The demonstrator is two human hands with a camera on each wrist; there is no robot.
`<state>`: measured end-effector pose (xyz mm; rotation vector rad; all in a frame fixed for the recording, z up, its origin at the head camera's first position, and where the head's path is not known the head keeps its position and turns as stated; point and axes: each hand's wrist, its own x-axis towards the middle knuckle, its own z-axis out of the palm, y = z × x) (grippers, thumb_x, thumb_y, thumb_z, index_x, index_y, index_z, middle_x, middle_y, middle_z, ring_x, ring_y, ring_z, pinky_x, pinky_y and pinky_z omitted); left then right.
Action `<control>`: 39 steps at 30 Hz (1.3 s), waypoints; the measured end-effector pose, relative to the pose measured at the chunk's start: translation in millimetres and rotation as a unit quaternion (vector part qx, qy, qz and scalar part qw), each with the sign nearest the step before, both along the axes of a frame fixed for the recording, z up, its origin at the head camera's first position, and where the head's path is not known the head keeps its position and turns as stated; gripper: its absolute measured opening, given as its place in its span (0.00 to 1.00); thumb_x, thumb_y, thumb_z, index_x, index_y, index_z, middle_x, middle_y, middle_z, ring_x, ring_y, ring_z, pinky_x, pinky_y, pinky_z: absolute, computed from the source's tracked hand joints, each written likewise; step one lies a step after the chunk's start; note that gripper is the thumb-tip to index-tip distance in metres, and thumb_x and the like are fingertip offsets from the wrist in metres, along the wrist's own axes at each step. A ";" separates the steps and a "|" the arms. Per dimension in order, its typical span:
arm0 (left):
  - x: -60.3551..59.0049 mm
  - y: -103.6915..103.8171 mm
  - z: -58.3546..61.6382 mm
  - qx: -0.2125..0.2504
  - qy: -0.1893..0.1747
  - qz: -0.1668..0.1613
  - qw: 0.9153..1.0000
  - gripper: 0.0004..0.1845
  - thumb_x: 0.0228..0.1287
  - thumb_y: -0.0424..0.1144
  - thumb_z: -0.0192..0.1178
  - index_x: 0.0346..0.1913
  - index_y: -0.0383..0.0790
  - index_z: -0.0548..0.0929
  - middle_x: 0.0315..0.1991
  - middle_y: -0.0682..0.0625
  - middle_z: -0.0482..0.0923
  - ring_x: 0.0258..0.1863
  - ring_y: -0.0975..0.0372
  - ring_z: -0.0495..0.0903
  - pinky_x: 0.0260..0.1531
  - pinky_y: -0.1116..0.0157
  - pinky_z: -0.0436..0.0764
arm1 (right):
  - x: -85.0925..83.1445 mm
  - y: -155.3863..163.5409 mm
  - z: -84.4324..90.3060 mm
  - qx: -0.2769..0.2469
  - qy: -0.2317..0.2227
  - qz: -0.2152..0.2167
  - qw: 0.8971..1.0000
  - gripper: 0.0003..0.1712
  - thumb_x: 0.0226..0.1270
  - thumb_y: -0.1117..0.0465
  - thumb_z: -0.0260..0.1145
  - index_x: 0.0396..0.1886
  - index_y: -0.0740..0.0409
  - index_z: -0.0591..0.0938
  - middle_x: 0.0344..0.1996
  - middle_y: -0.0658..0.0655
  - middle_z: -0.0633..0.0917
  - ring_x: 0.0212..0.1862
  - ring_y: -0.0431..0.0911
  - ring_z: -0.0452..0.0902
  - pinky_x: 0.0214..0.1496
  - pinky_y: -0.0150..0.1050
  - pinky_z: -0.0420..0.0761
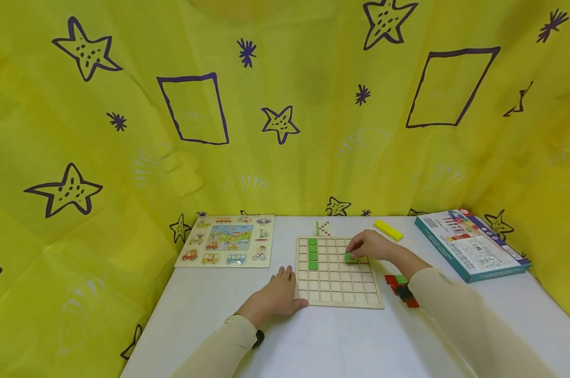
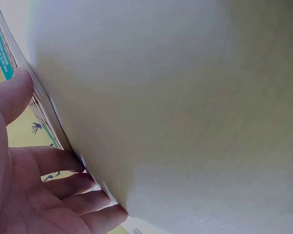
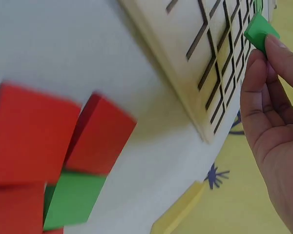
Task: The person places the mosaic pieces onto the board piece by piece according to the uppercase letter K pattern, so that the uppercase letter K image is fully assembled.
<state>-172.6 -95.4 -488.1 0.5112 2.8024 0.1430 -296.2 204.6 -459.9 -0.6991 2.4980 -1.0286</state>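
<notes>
A wooden grid board [image 1: 338, 286] lies on the white table, with several green square tiles [image 1: 313, 249] in a column near its left side. My right hand [image 1: 371, 245] pinches one green tile [image 3: 260, 32] between thumb and fingers over the board's right part. At the board's lower left edge rests my left hand [image 1: 280, 293], fingers spread and thumb at the front corner. The left wrist view shows that hand's fingers [image 2: 71, 187] along the board's edge. Loose red tiles [image 3: 31, 131] and a green one [image 3: 74, 199] lie right of the board, partly covered by my right sleeve in the head view.
A picture puzzle board [image 1: 200, 242] lies at the back left. Behind the grid board is a small pattern card [image 1: 323, 228]. A yellow bar [image 1: 388, 230] and a game box [image 1: 471, 244] lie at the back right. Yellow cloth [image 1: 285, 173] surrounds the table.
</notes>
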 end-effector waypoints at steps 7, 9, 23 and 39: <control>-0.5 0.4 0.1 0.003 -0.002 0.001 1.000 0.50 0.68 0.66 0.56 0.74 0.25 0.62 0.77 0.35 0.54 0.77 0.43 0.52 0.71 0.48 0.62 | 0.0 -24.3 -5.6 0.000 -0.004 0.015 1.000 0.05 0.64 0.65 0.73 0.39 0.59 0.90 0.34 0.50 0.87 0.38 0.43 0.78 0.45 0.38 0.80; -0.2 0.5 0.7 0.004 -0.002 0.003 1.000 0.49 0.68 0.66 0.56 0.74 0.25 0.62 0.77 0.35 0.54 0.77 0.43 0.53 0.71 0.48 0.62 | 0.4 -30.9 -6.9 0.001 -0.004 0.019 1.000 0.05 0.64 0.64 0.73 0.39 0.59 0.90 0.34 0.49 0.87 0.38 0.42 0.78 0.44 0.37 0.80; -0.7 -1.3 -0.1 0.000 -0.002 0.000 1.000 0.50 0.68 0.66 0.56 0.74 0.26 0.62 0.77 0.35 0.55 0.77 0.43 0.53 0.71 0.48 0.63 | 10.5 -73.4 -8.9 -0.017 -0.009 0.053 0.998 0.04 0.63 0.67 0.73 0.38 0.62 0.90 0.31 0.49 0.87 0.35 0.41 0.79 0.39 0.36 0.82; -1.0 -0.6 1.9 -0.007 -0.004 -0.001 1.000 0.49 0.68 0.66 0.55 0.75 0.26 0.61 0.77 0.35 0.54 0.77 0.43 0.52 0.71 0.48 0.62 | 17.0 -92.2 -21.1 -0.014 0.004 0.076 0.997 0.03 0.63 0.65 0.74 0.36 0.58 0.90 0.30 0.47 0.87 0.33 0.39 0.79 0.38 0.34 0.81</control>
